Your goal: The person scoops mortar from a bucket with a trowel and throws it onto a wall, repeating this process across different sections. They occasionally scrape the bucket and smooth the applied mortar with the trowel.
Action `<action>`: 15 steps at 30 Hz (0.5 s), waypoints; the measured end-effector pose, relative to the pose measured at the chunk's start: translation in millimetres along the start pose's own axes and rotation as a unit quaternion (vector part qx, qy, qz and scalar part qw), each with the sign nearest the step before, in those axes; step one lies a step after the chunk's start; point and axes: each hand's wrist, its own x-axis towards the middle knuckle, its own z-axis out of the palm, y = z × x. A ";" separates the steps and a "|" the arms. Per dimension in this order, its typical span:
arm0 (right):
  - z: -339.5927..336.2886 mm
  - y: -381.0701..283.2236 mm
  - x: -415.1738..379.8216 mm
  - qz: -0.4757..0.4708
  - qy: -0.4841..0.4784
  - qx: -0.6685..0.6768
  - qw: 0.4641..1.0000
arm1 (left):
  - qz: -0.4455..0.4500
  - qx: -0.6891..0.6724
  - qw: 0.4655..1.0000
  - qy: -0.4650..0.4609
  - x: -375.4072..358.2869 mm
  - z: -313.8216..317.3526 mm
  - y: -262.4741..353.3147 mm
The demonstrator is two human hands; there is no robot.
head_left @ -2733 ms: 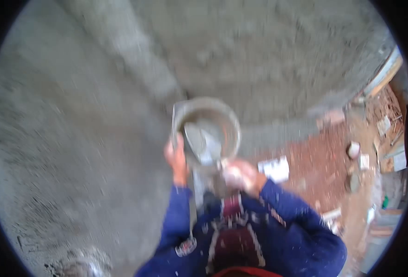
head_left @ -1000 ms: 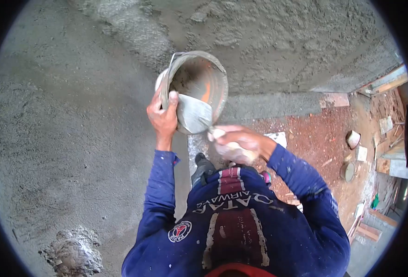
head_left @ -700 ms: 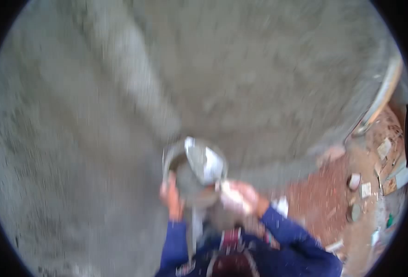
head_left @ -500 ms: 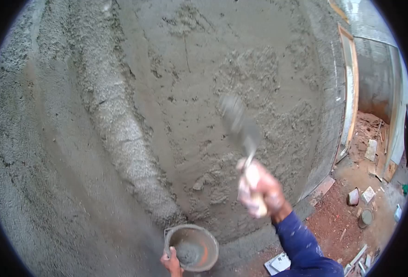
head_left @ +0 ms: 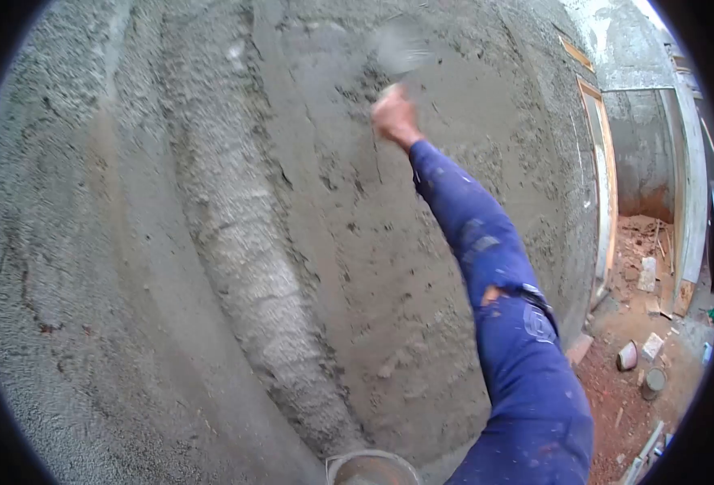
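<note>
My right hand (head_left: 396,117) is closed round the handle of a trowel (head_left: 401,48), whose blade is smeared by motion. Arm stretched upward, the hand is high against a wall of wet grey mortar (head_left: 422,275), rough and pitted in places. At the bottom edge, the upper part of a bucket (head_left: 373,459) shows, cut off by the frame. My left hand is out of view below.
A rough raised mortar band (head_left: 252,242) runs down the wall left of centre. At the right are a wooden door frame (head_left: 608,178), a white bucket (head_left: 627,356), a grey bucket (head_left: 653,384) and a pale block (head_left: 652,346) on reddish soil.
My right hand has swept up and to the left with the trowel. The bucket sits lower in view, and my left hand has dropped out of the frame as the camera tilted up.
</note>
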 end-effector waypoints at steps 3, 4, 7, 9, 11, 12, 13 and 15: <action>-142.6 -119.8 -262.0 -0.293 -0.394 0.196 0.849 | -0.068 -0.068 0.993 0.065 -21.7 18.6 27.5; -225.9 -146.6 -318.0 -0.220 -0.529 0.320 0.755 | -0.094 -0.090 0.987 0.094 -20.3 29.7 23.2; -295.4 -124.0 -439.0 -0.176 -0.540 0.540 0.621 | 0.133 0.001 0.972 0.194 -27.9 32.3 9.6; -330.2 -99.1 -447.7 -0.043 -0.739 0.475 0.476 | 0.145 -0.165 0.964 0.151 -48.2 39.8 38.8; -351.9 -68.4 -459.2 -0.020 -0.840 0.341 0.422 | 0.226 -0.024 0.954 0.198 -34.6 40.3 15.1; -347.5 -49.0 -470.4 -0.080 -0.876 0.295 0.372 | 0.231 -0.017 0.958 0.166 -40.7 42.4 34.4; -346.5 -31.0 -491.3 -0.135 -0.905 0.252 0.316 | 0.270 -0.073 0.952 0.126 -55.3 50.9 68.6; -354.7 -3.9 -548.3 -0.130 -0.854 0.286 0.415 | 0.332 -0.020 0.939 0.084 -61.1 69.1 97.5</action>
